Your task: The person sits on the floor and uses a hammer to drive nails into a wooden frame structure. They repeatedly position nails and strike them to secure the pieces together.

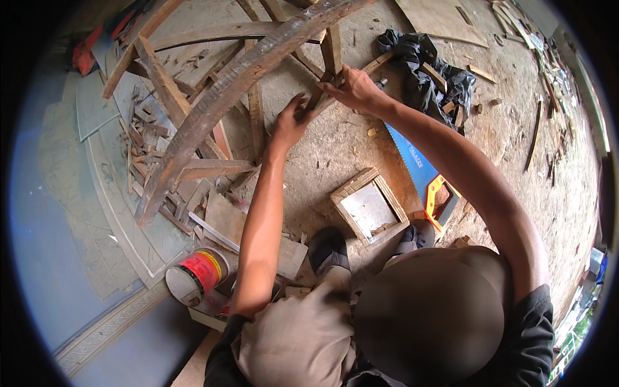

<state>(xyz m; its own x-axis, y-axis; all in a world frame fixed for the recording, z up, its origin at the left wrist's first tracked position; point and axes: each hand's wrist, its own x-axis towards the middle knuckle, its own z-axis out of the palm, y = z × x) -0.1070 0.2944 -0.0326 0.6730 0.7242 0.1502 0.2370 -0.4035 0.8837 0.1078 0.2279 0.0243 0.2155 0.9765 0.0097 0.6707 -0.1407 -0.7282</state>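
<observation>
So, wood strip (315,99) gripped two-handed.
Axis slanted up-right: near end held by left hand (291,125), farther part by right hand (354,89).

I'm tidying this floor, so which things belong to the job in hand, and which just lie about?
Belongs:
- curved wooden frame, with the left hand and right hand at it
- perhaps the blue saw, within easy reach

Seemingly lying about:
- wood scraps
- black plastic bag
- red bucket

Unclear: square wooden box, untouched.
</observation>
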